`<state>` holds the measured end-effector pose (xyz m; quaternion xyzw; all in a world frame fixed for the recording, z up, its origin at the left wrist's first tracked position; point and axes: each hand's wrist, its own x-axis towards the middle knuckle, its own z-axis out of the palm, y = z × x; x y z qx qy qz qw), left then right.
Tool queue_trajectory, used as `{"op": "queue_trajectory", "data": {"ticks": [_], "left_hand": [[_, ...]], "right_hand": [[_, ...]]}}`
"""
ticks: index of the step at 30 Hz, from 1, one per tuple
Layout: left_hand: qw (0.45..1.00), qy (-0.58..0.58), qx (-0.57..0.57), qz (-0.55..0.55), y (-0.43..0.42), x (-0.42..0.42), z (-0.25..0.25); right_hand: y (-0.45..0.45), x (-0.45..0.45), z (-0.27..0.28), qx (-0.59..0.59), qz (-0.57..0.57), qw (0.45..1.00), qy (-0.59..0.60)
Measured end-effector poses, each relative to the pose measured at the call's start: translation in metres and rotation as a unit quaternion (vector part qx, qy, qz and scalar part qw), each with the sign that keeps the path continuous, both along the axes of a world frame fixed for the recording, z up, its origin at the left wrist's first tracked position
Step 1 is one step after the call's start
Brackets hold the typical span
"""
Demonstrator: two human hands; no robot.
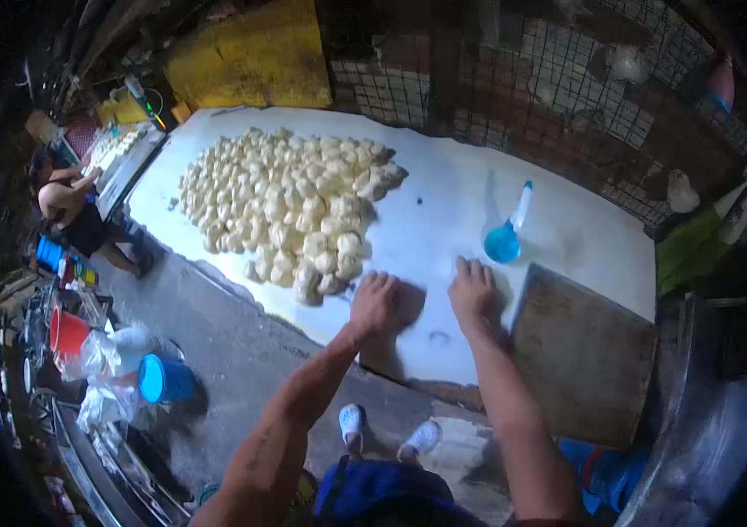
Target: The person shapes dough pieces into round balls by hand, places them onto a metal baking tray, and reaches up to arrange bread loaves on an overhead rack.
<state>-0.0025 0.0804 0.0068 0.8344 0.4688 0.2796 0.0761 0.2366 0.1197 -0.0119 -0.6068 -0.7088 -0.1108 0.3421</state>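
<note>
A large pile of pale dough pieces [281, 198] covers the left part of the white tabletop [444, 176]. Just right of the pile's lower end is my left hand [376, 303], its fingers curled downward; whether anything is under them is hidden. My right hand [474, 288] rests over the table between the pile and a brown wooden board [582, 351], its fingers bent and whatever lies beneath them out of sight. Beyond my right hand lies a blue round item [502, 243] beside a white bottle-like object [523, 205].
At the far left a person [66, 202] stands by another table [128, 167]. A red bucket [68, 331], a blue bucket [165, 379] and plastic bags stand on the floor at left. A yellow panel [251, 57] and wire mesh line the back.
</note>
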Motion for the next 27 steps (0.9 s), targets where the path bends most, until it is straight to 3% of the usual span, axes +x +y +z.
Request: {"op": "queue_trajectory", "data": {"ticks": [1, 2, 4, 9, 10, 12, 16, 20, 22, 24, 27], "left_hand": [[0.998, 0.004, -0.059, 0.030, -0.043, 0.005, -0.021], [0.996, 0.008, -0.071, 0.052, -0.033, 0.011, -0.031], [0.994, 0.007, -0.079, 0.082, -0.050, 0.014, -0.011], [0.998, 0.006, 0.052, -0.038, -0.057, -0.006, 0.037], [0.998, 0.004, 0.057, -0.041, -0.021, -0.004, 0.024], [0.999, 0.024, 0.024, -0.022, 0.005, 0.001, 0.013], [0.995, 0.044, -0.073, -0.060, -0.016, 0.002, 0.004], [0.994, 0.025, 0.006, -0.110, -0.004, -0.016, 0.021], [0.988, 0.015, 0.006, -0.153, 0.022, -0.020, 0.001], [0.995, 0.023, -0.018, -0.098, 0.045, -0.020, -0.002], [0.993, 0.030, -0.089, -0.077, 0.019, 0.011, -0.002]], "right_hand": [[-0.040, -0.004, -0.020, -0.047, -0.001, 0.999, 0.003], [-0.029, -0.005, -0.026, -0.046, -0.009, 0.999, 0.006], [-0.045, -0.003, -0.005, -0.040, -0.011, 0.999, 0.004], [-0.073, 0.019, 0.013, -0.028, -0.004, 0.999, 0.035], [-0.035, 0.013, 0.005, -0.023, -0.007, 0.999, 0.034], [-0.002, 0.000, 0.002, -0.007, -0.001, 1.000, 0.026], [-0.033, -0.015, 0.004, -0.032, -0.057, 0.998, 0.002], [-0.029, -0.007, 0.026, -0.022, -0.076, 0.997, -0.021], [-0.012, -0.017, 0.006, -0.041, -0.111, 0.993, -0.028], [0.023, -0.041, 0.005, -0.040, -0.082, 0.995, -0.034], [-0.006, -0.041, 0.007, -0.079, -0.096, 0.991, -0.050]]}}
